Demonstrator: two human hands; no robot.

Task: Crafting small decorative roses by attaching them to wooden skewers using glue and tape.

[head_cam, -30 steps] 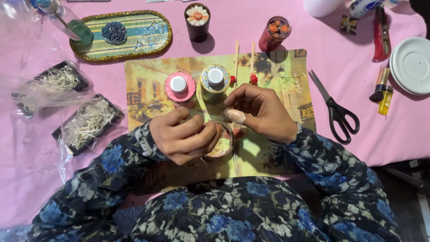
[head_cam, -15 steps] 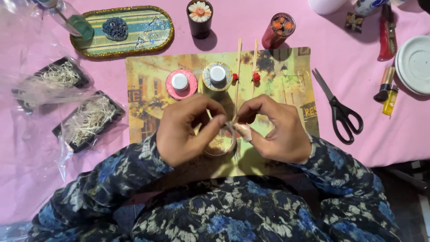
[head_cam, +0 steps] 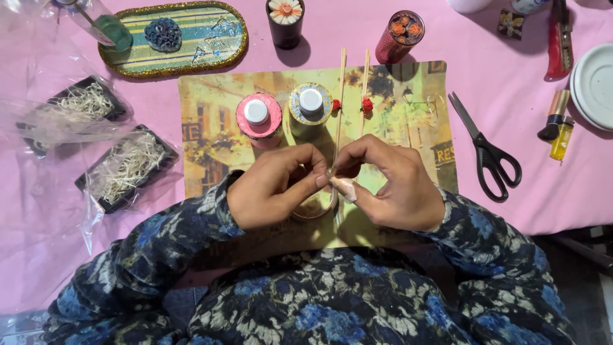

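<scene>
Both hands [head_cam: 338, 182] pinching stick [head_cam: 340, 96] — mid-mat [head_cam: 408, 128]

Both hands cover most of the small round brown-rimmed container [head_cam: 317, 206] at centre; whatever the fingertips pinch is too small to tell. At three o'clock, the white round plate [head_cam: 595, 83] is cut off by the edge.

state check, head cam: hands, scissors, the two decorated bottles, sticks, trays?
left hand: pinching something small, too small to tell
right hand: pinching at the same spot
scissors: shut, flat on the pink cloth
pink bottle: upright, capped
yellow bottle: upright, capped
two sticks: lying side by side
black trays: hold pale fibres
</scene>
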